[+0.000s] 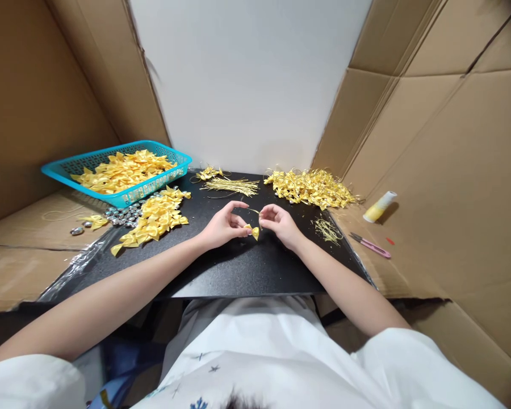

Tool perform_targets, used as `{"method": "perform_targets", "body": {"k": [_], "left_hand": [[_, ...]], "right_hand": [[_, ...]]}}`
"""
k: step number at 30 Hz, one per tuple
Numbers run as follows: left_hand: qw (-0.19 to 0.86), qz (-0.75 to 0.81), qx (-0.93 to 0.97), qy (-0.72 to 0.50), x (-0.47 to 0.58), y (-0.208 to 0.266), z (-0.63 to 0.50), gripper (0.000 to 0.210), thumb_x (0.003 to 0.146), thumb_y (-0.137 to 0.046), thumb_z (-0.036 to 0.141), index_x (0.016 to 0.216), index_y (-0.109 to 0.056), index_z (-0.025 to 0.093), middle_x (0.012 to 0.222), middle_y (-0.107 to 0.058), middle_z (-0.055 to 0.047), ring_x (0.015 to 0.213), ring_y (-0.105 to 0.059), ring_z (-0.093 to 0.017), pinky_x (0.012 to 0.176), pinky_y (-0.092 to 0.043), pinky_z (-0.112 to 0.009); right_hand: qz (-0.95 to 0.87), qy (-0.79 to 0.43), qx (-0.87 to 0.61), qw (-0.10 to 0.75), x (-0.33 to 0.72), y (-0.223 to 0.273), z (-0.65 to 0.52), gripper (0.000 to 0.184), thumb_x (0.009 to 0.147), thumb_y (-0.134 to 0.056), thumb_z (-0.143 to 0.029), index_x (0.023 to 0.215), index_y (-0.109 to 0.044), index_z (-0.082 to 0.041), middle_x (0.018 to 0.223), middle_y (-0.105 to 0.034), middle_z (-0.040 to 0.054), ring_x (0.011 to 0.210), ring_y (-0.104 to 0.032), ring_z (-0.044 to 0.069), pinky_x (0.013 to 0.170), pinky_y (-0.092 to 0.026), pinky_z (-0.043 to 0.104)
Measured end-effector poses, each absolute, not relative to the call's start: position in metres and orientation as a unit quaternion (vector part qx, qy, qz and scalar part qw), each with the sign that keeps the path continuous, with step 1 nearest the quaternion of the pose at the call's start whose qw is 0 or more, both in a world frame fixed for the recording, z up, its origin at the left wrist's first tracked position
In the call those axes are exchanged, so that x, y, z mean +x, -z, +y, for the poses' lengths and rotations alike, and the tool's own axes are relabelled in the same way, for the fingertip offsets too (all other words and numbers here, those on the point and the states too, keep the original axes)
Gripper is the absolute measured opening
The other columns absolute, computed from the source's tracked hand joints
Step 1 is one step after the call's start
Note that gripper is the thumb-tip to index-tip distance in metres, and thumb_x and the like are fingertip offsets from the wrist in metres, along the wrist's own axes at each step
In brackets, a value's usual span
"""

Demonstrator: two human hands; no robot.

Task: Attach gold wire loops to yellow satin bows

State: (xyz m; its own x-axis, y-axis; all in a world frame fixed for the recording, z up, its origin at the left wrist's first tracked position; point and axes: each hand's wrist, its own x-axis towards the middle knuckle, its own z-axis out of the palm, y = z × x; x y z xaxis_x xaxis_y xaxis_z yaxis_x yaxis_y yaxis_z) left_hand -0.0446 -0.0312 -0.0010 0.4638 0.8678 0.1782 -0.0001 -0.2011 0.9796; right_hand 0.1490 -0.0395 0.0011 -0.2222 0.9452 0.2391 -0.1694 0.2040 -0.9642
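Over the middle of the black table (238,272), my left hand (226,226) pinches a small yellow ribbon bow (255,232) between thumb and fingers. A thin gold cord (252,211) arcs from my left fingertips across to my right hand (279,224). My right thumb and forefinger are closed on that cord, just right of the bow. Beyond both hands lies a bundle of cut gold cords (232,186). Left of my left hand is a heap of yellow bows (157,218), with silver bells (125,216) beside it.
A turquoise basket (153,184) of yellow bows stands at back left. Bows with cords (310,187) are piled at back right. Cord scraps (327,231), a pink-handled cutter (370,245) and a thread spool (378,207) lie to the right. Cardboard walls (451,170) flank the table.
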Motion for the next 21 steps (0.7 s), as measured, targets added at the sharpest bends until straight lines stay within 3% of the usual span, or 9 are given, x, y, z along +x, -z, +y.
{"method": "perform_targets", "body": {"k": [10, 15, 21], "left_hand": [[0.544, 0.321, 0.661, -0.404, -0.043, 0.003, -0.031, 0.058, 0.066, -0.078, 0.029, 0.111, -0.044, 0.019, 0.068, -0.067, 0.004, 0.059, -0.064, -0.012, 0.063, -0.051, -0.025], [0.499, 0.316, 0.731, -0.341, -0.043, 0.004, -0.033, 0.033, 0.072, -0.072, 0.035, 0.093, -0.057, 0.015, 0.072, -0.067, 0.0, 0.065, -0.065, -0.013, 0.066, -0.05, -0.027], [0.477, 0.322, 0.759, -0.305, -0.043, 0.004, -0.034, 0.032, 0.073, -0.07, 0.036, 0.093, -0.059, 0.014, 0.07, -0.065, -0.001, 0.061, -0.061, -0.012, 0.061, -0.047, -0.024]], "right_hand": [[-0.502, -0.557, -0.382, 0.54, 0.166, 0.001, -0.025, 0.037, 0.051, -0.081, -0.023, 0.081, -0.059, -0.02, 0.07, -0.059, -0.0058, 0.067, -0.058, 0.01, 0.075, -0.049, 0.03], [-0.498, -0.584, -0.392, 0.507, 0.166, -0.001, -0.028, 0.041, 0.05, -0.082, -0.026, 0.083, -0.061, -0.02, 0.072, -0.063, -0.0039, 0.068, -0.061, 0.01, 0.07, -0.049, 0.028], [-0.518, -0.576, -0.398, 0.492, 0.163, 0.005, -0.026, 0.041, 0.049, -0.083, -0.027, 0.083, -0.061, -0.019, 0.072, -0.066, -0.0025, 0.064, -0.061, 0.01, 0.062, -0.045, 0.024]]}}
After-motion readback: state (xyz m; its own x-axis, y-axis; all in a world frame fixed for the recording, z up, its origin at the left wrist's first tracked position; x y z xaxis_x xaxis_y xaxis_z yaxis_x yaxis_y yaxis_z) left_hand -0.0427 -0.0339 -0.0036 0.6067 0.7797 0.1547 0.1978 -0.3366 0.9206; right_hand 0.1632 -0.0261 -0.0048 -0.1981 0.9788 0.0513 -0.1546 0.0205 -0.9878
